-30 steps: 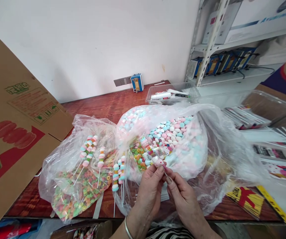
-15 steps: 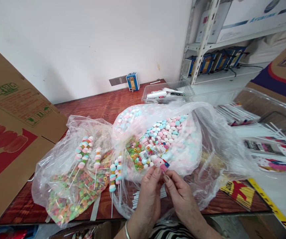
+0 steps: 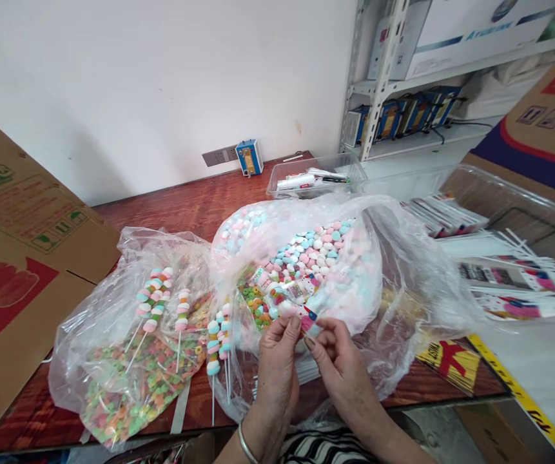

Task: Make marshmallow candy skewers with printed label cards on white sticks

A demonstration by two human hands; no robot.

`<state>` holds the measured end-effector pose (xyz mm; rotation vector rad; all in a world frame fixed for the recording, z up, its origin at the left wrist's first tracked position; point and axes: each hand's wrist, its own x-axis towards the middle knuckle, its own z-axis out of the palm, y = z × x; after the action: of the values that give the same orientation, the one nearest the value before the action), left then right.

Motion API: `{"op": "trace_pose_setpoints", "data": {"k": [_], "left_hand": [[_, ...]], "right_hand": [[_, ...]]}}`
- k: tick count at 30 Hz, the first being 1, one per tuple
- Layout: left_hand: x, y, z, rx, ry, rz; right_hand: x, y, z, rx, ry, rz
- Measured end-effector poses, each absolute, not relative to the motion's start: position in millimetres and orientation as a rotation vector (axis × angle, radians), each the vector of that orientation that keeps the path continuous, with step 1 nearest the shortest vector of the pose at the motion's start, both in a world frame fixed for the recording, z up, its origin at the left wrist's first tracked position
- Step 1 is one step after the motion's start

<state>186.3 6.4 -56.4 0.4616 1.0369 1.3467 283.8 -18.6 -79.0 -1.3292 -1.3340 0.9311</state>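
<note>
My left hand (image 3: 277,367) and my right hand (image 3: 338,364) meet at the near table edge, both pinching a candy skewer in a printed clear sleeve (image 3: 287,298) that points away over a big open plastic bag (image 3: 403,258) of pink, blue and white marshmallow candies (image 3: 316,251). A patch of ring-shaped colourful candies (image 3: 255,303) lies just left of the skewer. Left of my hands, finished marshmallow skewers (image 3: 154,301) on white sticks rest on a second bag (image 3: 113,335) of ring candies.
A large cardboard box (image 3: 20,245) leans at the left. A clear tub (image 3: 316,183) with tubes sits at the back of the red wooden table (image 3: 185,206). Printed sleeves and white sticks (image 3: 509,274) lie in a tray at the right, beside metal shelving (image 3: 378,71).
The view has drifted, so everything sits slightly lower-left. My hands stay together on the sleeved skewer, fingers working along its near end.
</note>
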Motion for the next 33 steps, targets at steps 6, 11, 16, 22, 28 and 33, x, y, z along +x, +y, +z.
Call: {"op": "trace_pose_setpoints", "data": {"k": [6,11,16,22,28,33], "left_hand": [[182.0,7.6,-55.5,0.591,1.087,1.350],[169.4,5.1,-41.4,1.124,1.357,1.327],[167.1,5.6,-40.9,0.864,1.142,1.216],[170.5,12.3,-47.5,0.439,0.787,1.140],[174.5,10.3,-52.0,0.525,0.947,1.250],[172.5,8.3,-53.7,0.638,0.970,1.227]], "right_hand": [[289.1,-13.8,-80.2,-1.189,-1.667,0.517],[292.5,-14.9,-79.3,-1.073,-1.776,0.324],[293.4,-16.8,-74.0,-1.023,-1.746,0.405],[295.7,-18.6,-59.9,-1.095,-1.525,0.940],[286.4,-16.7,-61.0,-1.146,-1.244,1.314],[275.8,-13.1,-60.9,-0.910,-0.773,1.663]]}}
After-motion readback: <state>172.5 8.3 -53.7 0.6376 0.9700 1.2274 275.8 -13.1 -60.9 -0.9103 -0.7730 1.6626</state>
